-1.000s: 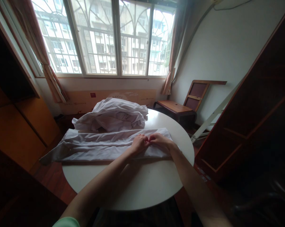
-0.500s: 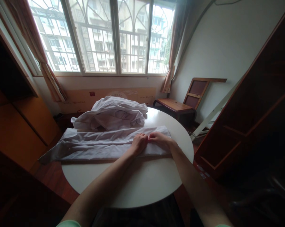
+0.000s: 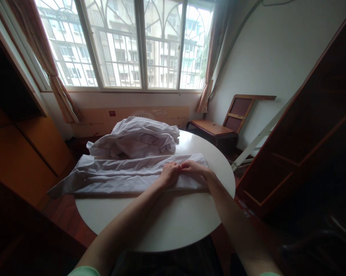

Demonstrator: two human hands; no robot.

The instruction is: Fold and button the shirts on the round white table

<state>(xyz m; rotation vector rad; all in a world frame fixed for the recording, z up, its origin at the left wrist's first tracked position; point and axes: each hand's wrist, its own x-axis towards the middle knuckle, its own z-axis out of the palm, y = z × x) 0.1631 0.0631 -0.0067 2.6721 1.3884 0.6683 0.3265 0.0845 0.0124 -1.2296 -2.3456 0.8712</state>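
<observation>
A long white garment [image 3: 118,178] lies sideways across the round white table [image 3: 161,226], with a seam or front edge running along its middle. Its left end hangs past the table's rim. Toward the right end, my left hand [image 3: 171,172] rests on it with the fingers bent and closed on the cloth at the middle edge. My right hand [image 3: 192,168] pinches the same edge just beside it, fingertips nearly touching the left ones. Whatever is between the fingertips is too small to make out. Behind lies a crumpled heap of white cloth [image 3: 141,134].
A wooden chair or bench [image 3: 213,128] stands beyond the table at the right, near a pale ladder [image 3: 253,142]. A dark red wooden panel [image 3: 290,165] leans at the right. Orange cabinets [image 3: 43,145] stand left; a large flat carton [image 3: 118,119] sits under the window.
Almost nothing differs. Both hands stay at the same spot on the garment, with only a slight shift of the fingers.
</observation>
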